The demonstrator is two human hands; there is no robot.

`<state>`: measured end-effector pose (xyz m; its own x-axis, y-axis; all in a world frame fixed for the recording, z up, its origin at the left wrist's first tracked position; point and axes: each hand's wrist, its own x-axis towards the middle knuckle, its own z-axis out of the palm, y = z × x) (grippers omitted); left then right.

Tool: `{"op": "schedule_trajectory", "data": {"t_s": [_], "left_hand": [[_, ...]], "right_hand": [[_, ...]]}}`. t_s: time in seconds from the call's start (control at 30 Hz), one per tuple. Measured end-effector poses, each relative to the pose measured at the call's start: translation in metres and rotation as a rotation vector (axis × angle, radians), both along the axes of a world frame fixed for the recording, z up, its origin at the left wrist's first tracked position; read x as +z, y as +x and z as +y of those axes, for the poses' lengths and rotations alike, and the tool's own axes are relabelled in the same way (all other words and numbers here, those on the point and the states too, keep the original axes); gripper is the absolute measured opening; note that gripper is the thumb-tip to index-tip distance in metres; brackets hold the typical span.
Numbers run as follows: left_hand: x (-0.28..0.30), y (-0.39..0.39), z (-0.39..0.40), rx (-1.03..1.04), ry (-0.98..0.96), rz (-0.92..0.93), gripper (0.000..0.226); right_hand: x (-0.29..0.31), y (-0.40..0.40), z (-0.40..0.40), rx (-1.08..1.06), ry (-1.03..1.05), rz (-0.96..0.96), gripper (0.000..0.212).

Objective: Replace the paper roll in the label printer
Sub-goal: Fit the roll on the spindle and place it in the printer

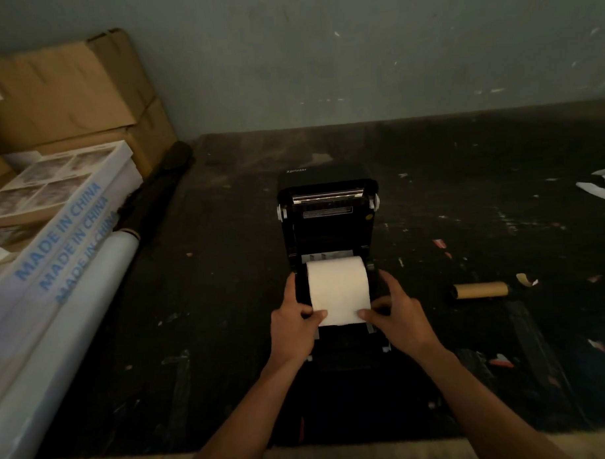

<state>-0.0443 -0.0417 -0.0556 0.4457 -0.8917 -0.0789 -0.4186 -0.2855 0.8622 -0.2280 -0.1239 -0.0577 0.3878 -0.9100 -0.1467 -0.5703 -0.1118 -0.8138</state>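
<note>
One paper roll (338,283) in one open printer (327,208), two hands pinching its sheet.

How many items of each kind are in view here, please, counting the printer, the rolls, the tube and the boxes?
Label printer: 1
White paper roll in the printer: 1
Empty cardboard tube: 1
Clear film roll: 1
Brown cardboard boxes: 2
White printed boxes: 2, possibly more stacked
Total: 8

Raised lid (327,208) blocks behind; empty core (480,290) lies right.
</note>
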Motion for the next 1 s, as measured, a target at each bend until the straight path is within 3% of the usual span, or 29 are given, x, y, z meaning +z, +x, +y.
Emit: {"op": "schedule_trajectory", "data": {"t_s": [0.17,0.43,1.0], "left_hand": [[-0.002,0.010,0.001,-0.089,0.027,-0.045,0.098],[-0.009,0.012,-0.001,-0.135,0.003,-0.191,0.093],[-0.006,0.020,-0.001,-0.167,0.089,-0.146,0.090]], "right_hand": [[-0.003,0.003,-0.005,-0.037,-0.072,-0.013,0.077],[-0.012,0.002,-0.002,-0.017,-0.185,0.098,0.073],[-0.009,-0.004,-0.017,0.156,-0.196,0.221,0.079]]}}
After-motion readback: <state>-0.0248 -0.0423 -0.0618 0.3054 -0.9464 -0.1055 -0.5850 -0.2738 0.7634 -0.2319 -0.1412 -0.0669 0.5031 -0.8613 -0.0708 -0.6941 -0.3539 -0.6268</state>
